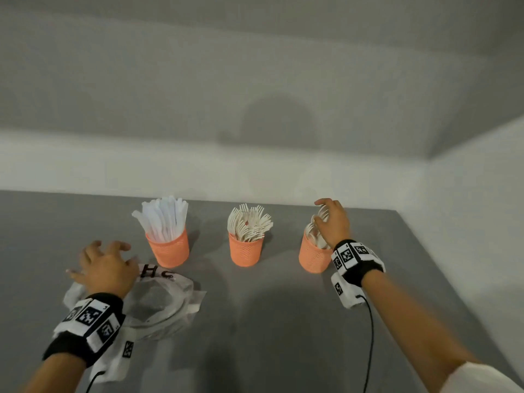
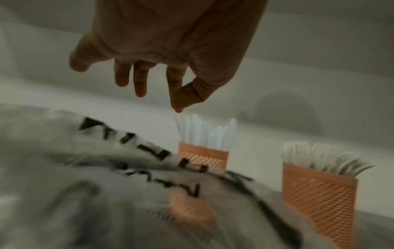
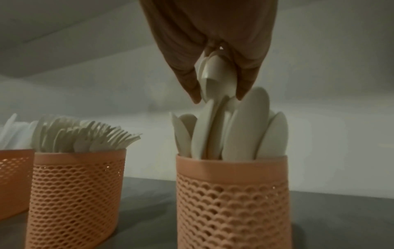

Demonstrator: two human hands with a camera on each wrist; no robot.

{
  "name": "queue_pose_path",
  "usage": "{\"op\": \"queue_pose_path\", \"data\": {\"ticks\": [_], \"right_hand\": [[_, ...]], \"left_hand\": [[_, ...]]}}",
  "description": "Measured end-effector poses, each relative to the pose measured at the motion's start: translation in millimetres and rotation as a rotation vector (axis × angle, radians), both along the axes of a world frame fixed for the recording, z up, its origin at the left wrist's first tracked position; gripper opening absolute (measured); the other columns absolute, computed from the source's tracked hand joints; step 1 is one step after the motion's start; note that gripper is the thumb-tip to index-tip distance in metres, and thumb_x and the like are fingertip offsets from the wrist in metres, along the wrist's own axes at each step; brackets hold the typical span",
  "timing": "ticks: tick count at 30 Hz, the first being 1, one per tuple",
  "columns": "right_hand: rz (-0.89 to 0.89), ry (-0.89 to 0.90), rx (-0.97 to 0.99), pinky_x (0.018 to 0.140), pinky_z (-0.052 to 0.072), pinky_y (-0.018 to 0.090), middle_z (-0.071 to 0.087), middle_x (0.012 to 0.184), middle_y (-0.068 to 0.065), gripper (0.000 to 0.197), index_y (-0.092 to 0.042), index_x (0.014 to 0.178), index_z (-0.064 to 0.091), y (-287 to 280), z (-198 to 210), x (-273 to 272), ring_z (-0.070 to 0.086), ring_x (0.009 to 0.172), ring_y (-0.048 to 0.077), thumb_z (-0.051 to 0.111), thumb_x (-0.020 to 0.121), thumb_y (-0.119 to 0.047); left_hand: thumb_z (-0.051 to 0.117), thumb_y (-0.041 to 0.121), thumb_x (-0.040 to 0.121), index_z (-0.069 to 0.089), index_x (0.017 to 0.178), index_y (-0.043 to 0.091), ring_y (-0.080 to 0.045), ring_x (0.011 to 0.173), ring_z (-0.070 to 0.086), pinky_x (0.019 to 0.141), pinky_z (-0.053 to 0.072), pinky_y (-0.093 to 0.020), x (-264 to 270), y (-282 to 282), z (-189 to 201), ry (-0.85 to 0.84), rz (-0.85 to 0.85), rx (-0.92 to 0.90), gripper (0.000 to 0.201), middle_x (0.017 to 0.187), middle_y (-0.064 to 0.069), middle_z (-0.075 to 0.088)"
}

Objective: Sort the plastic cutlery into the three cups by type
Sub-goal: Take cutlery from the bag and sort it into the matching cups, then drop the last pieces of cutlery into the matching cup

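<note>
Three cups (image 1: 246,252) look sorted, so with your right hand (image 1: 333,222) fingers pinching a spoon (image 3: 217,74) over the spoon cup (image 1: 313,256) at 3 o'clock, lower it handle-first while your left hand (image 1: 106,268) hovers spread and empty.

Three cups, left (image 1: 169,249), middle (image 1: 245,252) and right (image 1: 312,256), are salmon-orange with a perforated scale-like mesh below a plain rim band. Knives (image 1: 163,218) in the left cup are translucent bluish white; forks (image 1: 249,224) in the middle cup and spoons (image 3: 238,128) in the right cup are cream white. The counter (image 1: 283,321) is plain mid-grey. The near-left bag (image 1: 164,302) is clear with black lettering. Wristbands (image 1: 355,258) are black, bearing white tags with black square codes. The wall (image 1: 255,80) is off-white.
</note>
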State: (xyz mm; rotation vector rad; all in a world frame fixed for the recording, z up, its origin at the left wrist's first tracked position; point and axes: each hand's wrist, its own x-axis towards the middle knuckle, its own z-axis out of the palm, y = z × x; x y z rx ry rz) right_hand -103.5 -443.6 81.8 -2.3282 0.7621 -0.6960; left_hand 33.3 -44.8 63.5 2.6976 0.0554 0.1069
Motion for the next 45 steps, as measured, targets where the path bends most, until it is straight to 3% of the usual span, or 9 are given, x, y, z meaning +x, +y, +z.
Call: {"op": "queue_pose_path", "data": {"ticks": [8, 11, 18, 22, 28, 32, 36, 41, 45], "right_hand": [[0.001, 0.087, -0.150, 0.083, 0.039, 0.027, 0.057, 0.122, 0.013, 0.028, -0.004, 0.113, 0.061, -2.6, 7.3, 9.5, 0.058, 0.102, 0.029, 0.042, 0.093, -0.011], [0.073, 0.363, -0.286, 0.097, 0.036, 0.038, 0.057, 0.120, 0.020, 0.041, 0.005, 0.114, 0.056, -0.9, -9.0, 6.6, 0.051, 0.115, 0.034, 0.027, 0.098, -0.020], [0.068, 0.744, -0.225, 0.115, -0.006, 0.052, -0.004, 0.159, 0.009, 0.067, -0.019, 0.151, -0.002, -0.5, -13.9, 3.5, -0.005, 0.147, 0.022, 0.015, 0.096, -0.054], [-0.023, 0.441, -0.191, 0.116, -0.004, 0.049, 0.002, 0.159, 0.012, 0.064, -0.018, 0.150, 0.006, 11.1, -11.5, -6.9, -0.002, 0.147, 0.024, 0.022, 0.097, -0.050], [0.183, -0.153, -0.232, 0.104, 0.037, 0.045, 0.055, 0.125, 0.013, 0.062, -0.007, 0.120, 0.056, 84.2, -0.7, -27.6, 0.049, 0.119, 0.030, 0.037, 0.086, -0.055], [0.574, 0.290, -0.068, 0.115, 0.018, 0.035, 0.026, 0.152, 0.005, 0.106, -0.019, 0.146, 0.022, 156.1, 1.6, -43.5, 0.023, 0.140, 0.019, 0.061, 0.063, -0.071], [0.615, 0.721, -0.134, 0.117, -0.002, 0.053, -0.025, 0.156, 0.004, 0.144, -0.031, 0.142, -0.029, 190.2, -34.0, -51.8, -0.013, 0.145, 0.024, 0.076, 0.051, -0.067], [0.461, 0.916, 0.019, 0.115, 0.008, 0.059, -0.033, 0.152, 0.011, 0.150, -0.035, 0.136, -0.036, 207.1, -56.9, -80.5, -0.010, 0.145, 0.037, 0.083, 0.048, -0.058], [0.337, 1.021, -0.010, 0.115, 0.014, 0.057, -0.021, 0.154, 0.020, 0.141, -0.025, 0.141, -0.031, 223.1, -67.3, -106.1, 0.008, 0.143, 0.044, 0.079, 0.059, -0.056]], "left_hand": [[0.064, 0.021, 0.080, 0.050, 0.125, 0.020, -0.035, 0.141, 0.014, 0.108, 0.006, -0.070, 15.5, 30.8, -22.1, 0.081, 0.079, 0.015, 0.048, 0.149, -0.017, 0.024], [0.063, 0.025, 0.082, 0.047, 0.129, 0.022, -0.038, 0.136, 0.025, 0.108, 0.009, -0.067, 21.3, 38.1, -27.2, 0.171, 0.088, -0.013, 0.050, 0.146, -0.016, 0.032], [0.056, 0.014, 0.087, 0.056, 0.118, 0.004, -0.041, 0.103, 0.057, 0.089, 0.045, -0.043, 28.3, 51.1, -45.1, 0.280, -0.146, -0.098, 0.032, 0.114, -0.025, 0.060], [0.052, 0.004, 0.087, 0.056, 0.118, 0.002, -0.038, 0.107, 0.056, 0.090, 0.042, -0.039, 22.9, 45.2, -47.0, 0.295, -0.283, -0.113, 0.031, 0.117, -0.021, 0.061], [0.050, 0.005, 0.089, 0.060, 0.111, 0.008, -0.029, 0.101, 0.060, 0.079, 0.037, -0.025, 3.9, 20.8, -40.0, 0.340, -0.536, -0.091, 0.025, 0.109, -0.014, 0.066], [0.051, 0.008, 0.087, 0.065, 0.106, 0.009, -0.025, 0.093, 0.063, 0.072, 0.035, -0.021, -19.7, -7.2, -24.9, 0.306, -0.724, -0.122, 0.023, 0.100, -0.011, 0.069], [0.048, -0.002, 0.081, 0.069, 0.099, 0.008, -0.015, 0.086, 0.059, 0.072, 0.035, -0.019, -39.8, -37.3, -14.5, 0.255, -0.936, -0.287, 0.029, 0.090, -0.002, 0.065], [0.047, -0.005, 0.089, 0.066, 0.103, -0.004, -0.017, 0.094, 0.057, 0.072, 0.037, -0.003, -64.9, -67.5, -11.0, 0.343, -0.962, -0.426, 0.024, 0.101, -0.008, 0.065], [0.047, 0.019, 0.094, 0.058, 0.119, 0.009, -0.016, 0.119, 0.051, 0.097, 0.036, -0.021, -80.5, -71.3, -19.7, 0.528, -1.114, -0.422, 0.030, 0.124, -0.007, 0.058]]}}
